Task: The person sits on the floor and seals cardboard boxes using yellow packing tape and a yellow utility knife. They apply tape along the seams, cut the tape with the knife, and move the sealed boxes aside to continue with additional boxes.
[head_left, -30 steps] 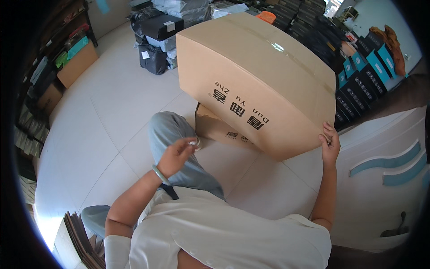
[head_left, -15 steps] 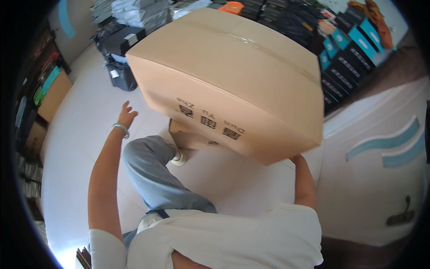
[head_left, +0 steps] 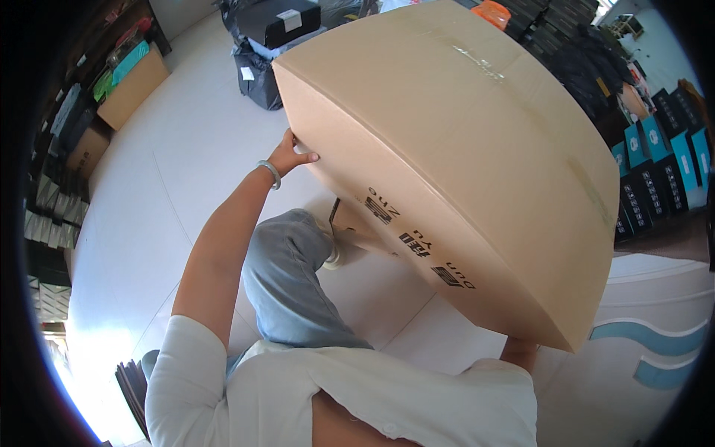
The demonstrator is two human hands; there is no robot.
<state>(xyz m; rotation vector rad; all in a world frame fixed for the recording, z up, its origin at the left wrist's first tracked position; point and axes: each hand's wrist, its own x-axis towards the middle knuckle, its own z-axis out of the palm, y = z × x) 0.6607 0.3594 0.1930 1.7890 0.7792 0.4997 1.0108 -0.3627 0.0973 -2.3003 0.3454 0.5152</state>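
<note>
A large brown cardboard box (head_left: pixel 447 127) with dark print on its near side is tilted in front of me, its right end lower and closer. Clear tape runs across its top. My left hand (head_left: pixel 293 155), with a pale bracelet at the wrist, grips its left lower edge. The thumb lies on the near side and the fingers go out of sight underneath. My right forearm reaches under the box's near right corner, where the box hides the hand that bears it. Another cardboard box (head_left: pixel 365 234) shows partly beneath, on the floor by my foot.
At the back left stand a black box (head_left: pixel 279 22) and a black wrapped bundle (head_left: pixel 257 74). Shelves with an open carton (head_left: pixel 134 89) line the left. Black and teal boxes (head_left: pixel 655 175) are stacked right. A white panel with blue waves (head_left: pixel 652 337) stands lower right.
My left hand has come from free air onto the left edge of the large box. The box has turned, its right end swinging nearer to me, and my view has shifted left.
</note>
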